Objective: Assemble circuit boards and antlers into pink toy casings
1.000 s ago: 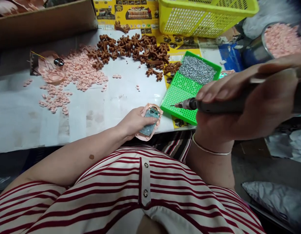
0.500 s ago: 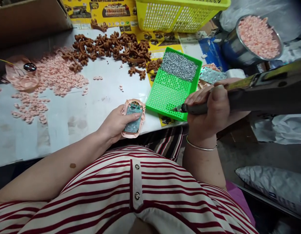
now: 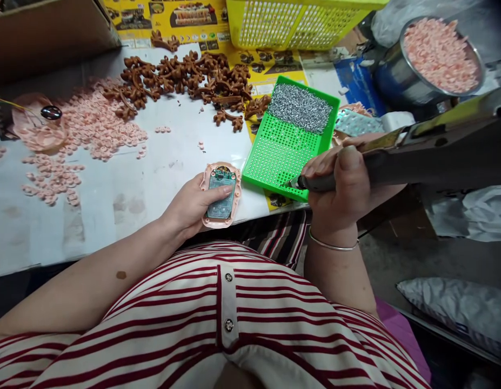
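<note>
My left hand (image 3: 193, 202) is closed around a pink plastic housing (image 3: 220, 221) with a green circuit board and a bluish-grey plate inside; the thumb presses on the plate. In my right hand (image 3: 341, 186) is a dark electric screwdriver (image 3: 428, 162), its bit pointing left and down at the near end of a green perforated tray (image 3: 258, 159). Whether the tip touches the tray, I cannot tell. A heap of small silver screws (image 3: 301, 108) fills the tray's far end.
Brown bone-shaped parts (image 3: 185, 78) and small pink pieces (image 3: 108, 129) lie on the table. Behind stand a yellow basket (image 3: 274, 24) and a cardboard box (image 3: 51, 43). A metal bowl (image 3: 390, 70) of pink parts is at right, near bluish plates (image 3: 353, 123).
The view has swung right since the first frame. My right hand with the screwdriver has lowered toward the tray's near end. My left hand keeps hold of the pink housing.
</note>
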`<action>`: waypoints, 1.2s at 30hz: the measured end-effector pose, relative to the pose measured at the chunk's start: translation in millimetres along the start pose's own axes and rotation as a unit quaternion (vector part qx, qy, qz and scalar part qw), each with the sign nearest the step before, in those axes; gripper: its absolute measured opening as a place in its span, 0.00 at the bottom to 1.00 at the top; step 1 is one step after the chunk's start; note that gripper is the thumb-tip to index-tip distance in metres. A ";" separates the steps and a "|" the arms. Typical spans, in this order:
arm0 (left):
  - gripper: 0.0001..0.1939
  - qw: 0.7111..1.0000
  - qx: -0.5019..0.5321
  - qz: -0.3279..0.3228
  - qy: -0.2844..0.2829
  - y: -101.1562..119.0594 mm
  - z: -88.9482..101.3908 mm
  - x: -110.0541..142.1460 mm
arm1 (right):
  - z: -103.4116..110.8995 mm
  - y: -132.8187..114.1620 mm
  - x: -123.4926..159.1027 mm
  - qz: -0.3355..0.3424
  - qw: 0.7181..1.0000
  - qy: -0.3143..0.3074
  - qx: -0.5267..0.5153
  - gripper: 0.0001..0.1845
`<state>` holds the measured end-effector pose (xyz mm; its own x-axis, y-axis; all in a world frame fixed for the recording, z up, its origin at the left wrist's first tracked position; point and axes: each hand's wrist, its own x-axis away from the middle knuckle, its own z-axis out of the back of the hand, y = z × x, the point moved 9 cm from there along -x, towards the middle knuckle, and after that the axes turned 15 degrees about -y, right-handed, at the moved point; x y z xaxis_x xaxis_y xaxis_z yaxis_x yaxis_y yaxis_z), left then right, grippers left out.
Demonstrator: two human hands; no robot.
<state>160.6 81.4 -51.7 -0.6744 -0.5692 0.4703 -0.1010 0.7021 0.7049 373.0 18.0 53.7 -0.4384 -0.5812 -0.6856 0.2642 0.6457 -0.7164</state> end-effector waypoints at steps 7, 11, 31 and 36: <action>0.21 0.995 0.067 -0.068 0.037 4.2 8.2 -1.4 | -2.4 -22.7 -7.0 0.042 0.998 0.014 -0.045 0.04; 0.18 0.993 0.078 -0.087 0.027 4.1 7.2 -4.2 | -14.2 -39.7 -7.1 -0.004 0.998 0.010 -0.066 0.04; 0.13 0.990 0.085 -0.112 0.003 3.7 6.4 -7.7 | -87.5 -38.8 14.6 -0.017 0.974 -0.128 -0.184 0.10; 0.12 0.990 0.088 -0.114 0.003 3.4 6.7 -7.9 | -91.5 -46.9 12.0 0.006 0.970 -0.150 -0.192 0.04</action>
<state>160.6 91.1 -56.5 -0.6150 -0.7233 0.3140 -0.3753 0.6188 0.6901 276.7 26.1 90.9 -0.1527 -0.6533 -0.7416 -0.0972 0.7566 -0.6466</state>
